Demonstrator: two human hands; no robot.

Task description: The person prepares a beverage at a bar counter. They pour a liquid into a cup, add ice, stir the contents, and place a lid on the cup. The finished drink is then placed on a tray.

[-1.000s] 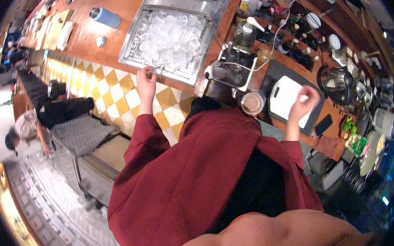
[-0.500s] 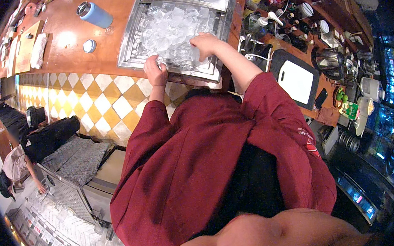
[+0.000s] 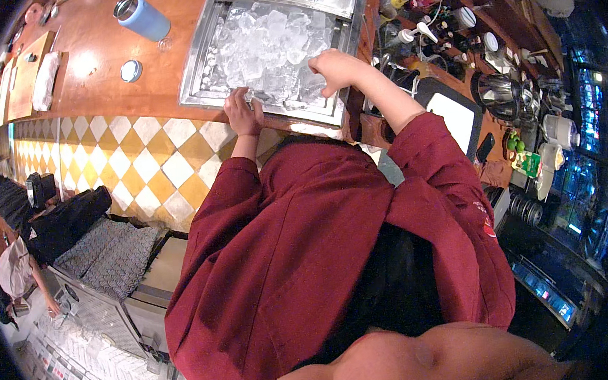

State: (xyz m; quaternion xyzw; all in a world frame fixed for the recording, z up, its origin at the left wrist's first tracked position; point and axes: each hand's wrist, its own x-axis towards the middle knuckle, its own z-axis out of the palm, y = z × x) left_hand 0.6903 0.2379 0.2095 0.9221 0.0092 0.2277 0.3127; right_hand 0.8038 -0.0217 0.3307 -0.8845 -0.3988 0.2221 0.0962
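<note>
A steel ice bin [image 3: 199,84], set into the wooden counter, is full of clear ice cubes [image 3: 264,43]. My left hand [image 3: 244,113] is at its near rim, left of the middle, with the fingers curled over the edge. At the right side of the bin, my right hand [image 3: 336,71] reaches down to the ice, its fingers bent and the thumb pointing downward. Clear material shows between that thumb and forefinger; whether it is ice or a clear tool I cannot make out. Some metal shows along the bin's near side, where ice lies thinner.
A blue tumbler [image 3: 144,20] without its lid and a round lid [image 3: 131,71] stand on the counter at left. Bottles, a white cutting board [image 3: 449,123] and a steel pitcher [image 3: 498,92] crowd the right side. A person [image 3: 18,273] works at far left.
My right hand has moved slightly right across the ice, and the ice heap sits lower and looser. My left hand stays at the rim. The whole view has shifted a little.
</note>
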